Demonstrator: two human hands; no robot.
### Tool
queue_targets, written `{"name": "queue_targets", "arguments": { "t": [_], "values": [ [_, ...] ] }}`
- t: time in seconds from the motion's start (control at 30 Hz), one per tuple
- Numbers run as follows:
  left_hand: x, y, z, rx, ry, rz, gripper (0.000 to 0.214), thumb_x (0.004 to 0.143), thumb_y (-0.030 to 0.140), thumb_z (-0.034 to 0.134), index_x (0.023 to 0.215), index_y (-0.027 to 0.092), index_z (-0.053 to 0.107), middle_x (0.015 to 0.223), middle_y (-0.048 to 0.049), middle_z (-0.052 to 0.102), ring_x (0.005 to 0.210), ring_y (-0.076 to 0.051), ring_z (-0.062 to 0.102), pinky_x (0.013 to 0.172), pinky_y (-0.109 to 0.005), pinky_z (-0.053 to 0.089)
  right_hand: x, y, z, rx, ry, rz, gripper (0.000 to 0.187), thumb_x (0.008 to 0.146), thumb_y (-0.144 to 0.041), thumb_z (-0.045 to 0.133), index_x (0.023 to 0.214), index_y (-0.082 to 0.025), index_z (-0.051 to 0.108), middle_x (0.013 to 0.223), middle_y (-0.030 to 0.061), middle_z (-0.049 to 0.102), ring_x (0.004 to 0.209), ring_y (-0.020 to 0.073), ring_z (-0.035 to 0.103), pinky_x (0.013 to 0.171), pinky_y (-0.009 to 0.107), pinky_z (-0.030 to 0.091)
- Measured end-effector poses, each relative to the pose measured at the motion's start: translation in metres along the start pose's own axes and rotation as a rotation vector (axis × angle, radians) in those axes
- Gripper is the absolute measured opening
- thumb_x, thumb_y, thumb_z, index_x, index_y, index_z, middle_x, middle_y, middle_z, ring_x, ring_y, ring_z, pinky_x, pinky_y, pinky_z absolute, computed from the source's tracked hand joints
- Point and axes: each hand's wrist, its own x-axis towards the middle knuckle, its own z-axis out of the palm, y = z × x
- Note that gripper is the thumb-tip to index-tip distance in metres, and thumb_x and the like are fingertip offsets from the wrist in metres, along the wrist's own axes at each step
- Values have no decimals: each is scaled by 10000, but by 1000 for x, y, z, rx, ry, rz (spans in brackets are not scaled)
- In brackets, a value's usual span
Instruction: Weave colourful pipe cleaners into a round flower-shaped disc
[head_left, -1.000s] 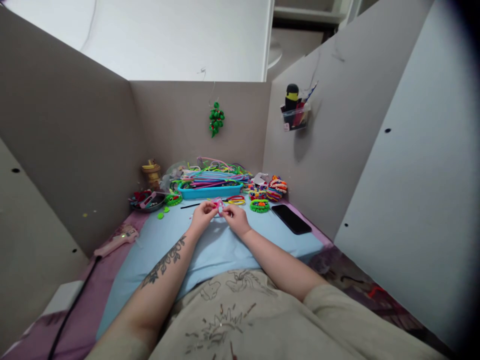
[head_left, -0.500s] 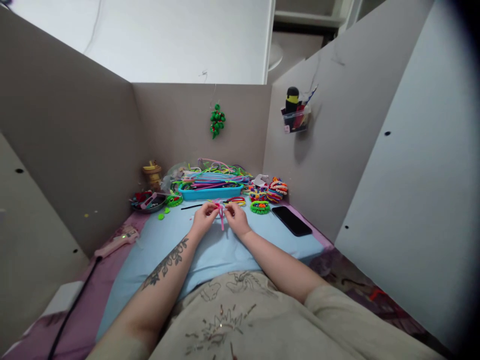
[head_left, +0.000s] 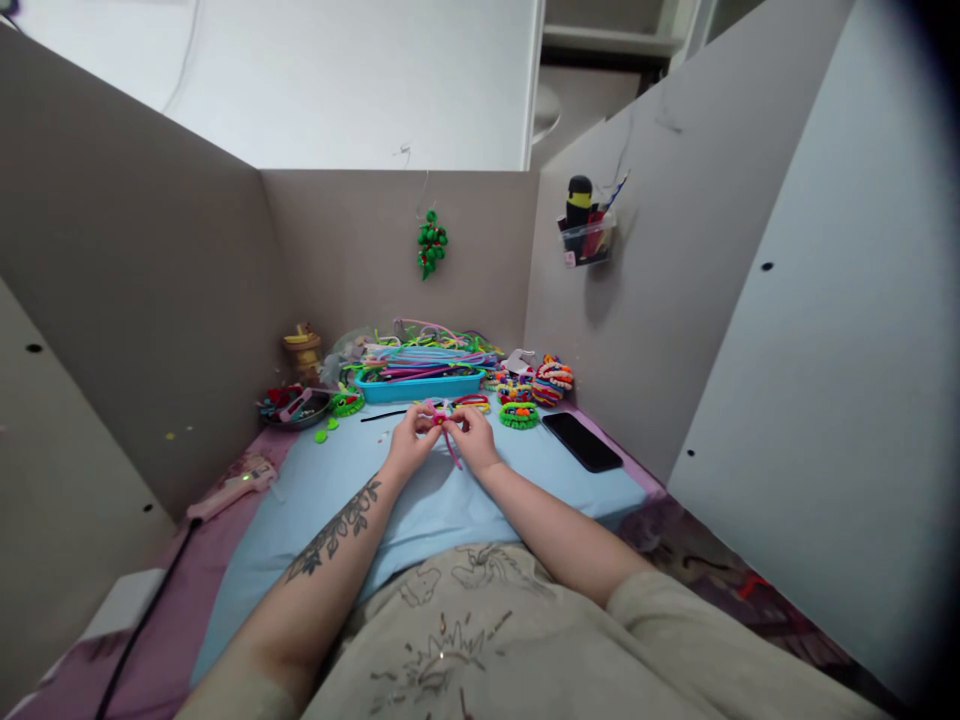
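Pinching the small pink piece point(head_left: 439, 419) between them, the left hand point(head_left: 409, 441) and the right hand point(head_left: 475, 441) hold it above the middle of the bench point(head_left: 540, 495), on the near side of the tray point(head_left: 420, 389); each grip is closed on it, thumb to fingers, though the exact fingertip contacts are too small to make out.

What has just changed is the strand point(head_left: 454, 454); a second ago no such tail showed, half a second ago it hung nearly straight down between the hands, and now it slants toward the right hand's side, its end loose below the fingers; a deeper red-pink spot with a fleck of yellow now faces the camera, so the piece has probably been turned; the hands themselves have hardly shifted.

For the work, this reads as an adjustment within the hold rather than a release; whether the strand's upper end is fastened cannot be told.

The stems point(head_left: 427, 358), glue gun point(head_left: 232, 491), phone point(head_left: 583, 442) and green discs point(head_left: 321, 437) lie as they did, apart from the hands; their slight shift in view looks like head movement.
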Motion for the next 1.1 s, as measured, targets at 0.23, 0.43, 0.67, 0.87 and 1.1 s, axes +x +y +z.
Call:
{"name": "queue_targets", "arguments": {
  "t": [0.23, 0.43, 0.67, 0.87, 1.1],
  "values": [
    [-1, 1, -1, 9, -43, 18, 262, 741, 255, 629, 959, 202, 494, 625, 41, 595, 598, -126, 593, 634, -246, 442, 0, -2, -1, 32, 12, 28, 56, 724, -247, 620, 709, -194, 627, 774, 23, 572, 686, 151, 508, 647, 275, 424],
    [-1, -3, -3, 27, -69, 19, 275, 736, 250, 632, 967, 208, 490, 648, 34, 610, 620, -136, 605, 650, -255, 450, 1, 6, 0, 56, -29, 44, 34, 684, -221, 660, 696, -190, 654, 826, 38, 551, 825, 178, 541, 676, 275, 437],
    [-1, -5, -4, 75, -91, 13, 257, 705, 229, 646, 924, 217, 511, 629, 34, 617, 613, -152, 608, 646, -262, 441, 3, 14, 1, 53, -96, 64, 77, 681, -227, 665, 622, -191, 631, 783, 18, 533, 786, 168, 543, 726, 291, 438],
    [-3, -2, -5, 145, -75, -2, 203, 683, 213, 650, 860, 242, 556, 663, 15, 667, 652, -186, 633, 661, -281, 430, 2, 18, 2, 30, -127, 53, 123, 697, -238, 637, 591, -187, 601, 712, 3, 524, 722, 160, 530, 722, 299, 432],
    [-4, -1, -4, 133, -61, -35, 210, 667, 198, 652, 851, 253, 568, 712, 6, 701, 704, -207, 657, 689, -294, 440, 3, 26, 6, 3, -177, 42, 196, 695, -243, 618, 526, -186, 537, 635, -14, 531, 672, 149, 511, 662, 280, 428]
  ]
}}
